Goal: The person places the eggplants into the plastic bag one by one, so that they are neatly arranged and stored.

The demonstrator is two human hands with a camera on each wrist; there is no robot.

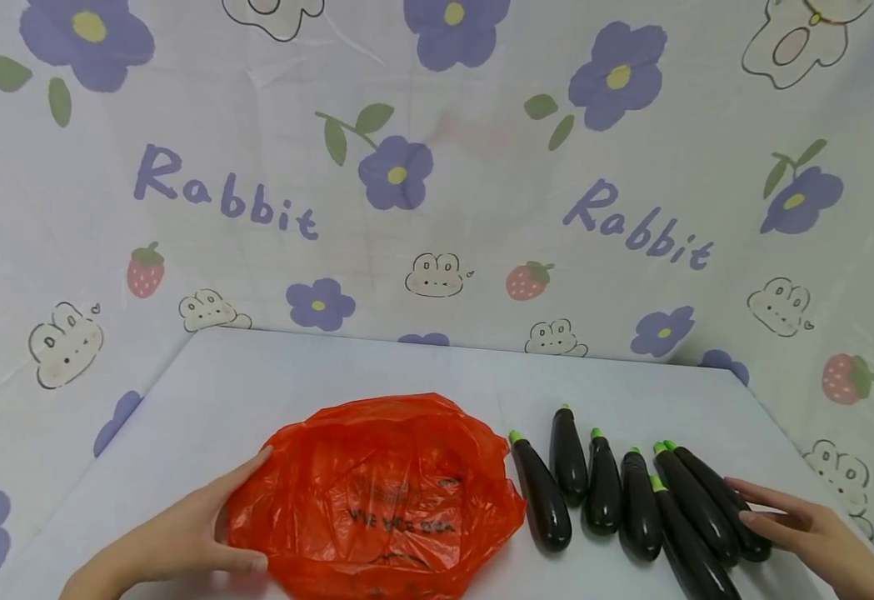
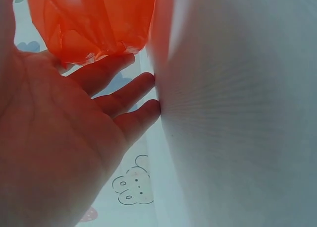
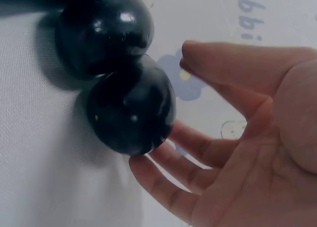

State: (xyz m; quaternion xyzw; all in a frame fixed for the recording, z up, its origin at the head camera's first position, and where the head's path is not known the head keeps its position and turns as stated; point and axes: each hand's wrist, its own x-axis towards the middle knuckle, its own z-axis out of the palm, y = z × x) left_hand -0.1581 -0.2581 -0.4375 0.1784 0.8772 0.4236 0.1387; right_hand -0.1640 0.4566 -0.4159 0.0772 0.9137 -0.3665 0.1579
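A red plastic bag point(image 1: 384, 500) lies spread on the white table, dark print on its face. The left hand point(image 1: 174, 533) rests at the bag's left edge, thumb and fingers apart; in the left wrist view the relaxed fingers of this hand point(image 2: 74, 123) touch the bag point(image 2: 94, 24). Right of the bag lie several dark eggplants with green tips. At the rightmost eggplant point(image 1: 729, 508) is the right hand point(image 1: 811, 533). The right wrist view shows that hand point(image 3: 223, 133) with its fingertips against the rounded end of an eggplant point(image 3: 133, 108), its thumb held away.
The white table point(image 1: 317, 367) has its back edge against a hanging cloth point(image 1: 474, 217) printed with flowers, rabbits and strawberries. A single eggplant point(image 1: 541, 496) lies close to the bag's right edge. Three others at the right lie packed against one another.
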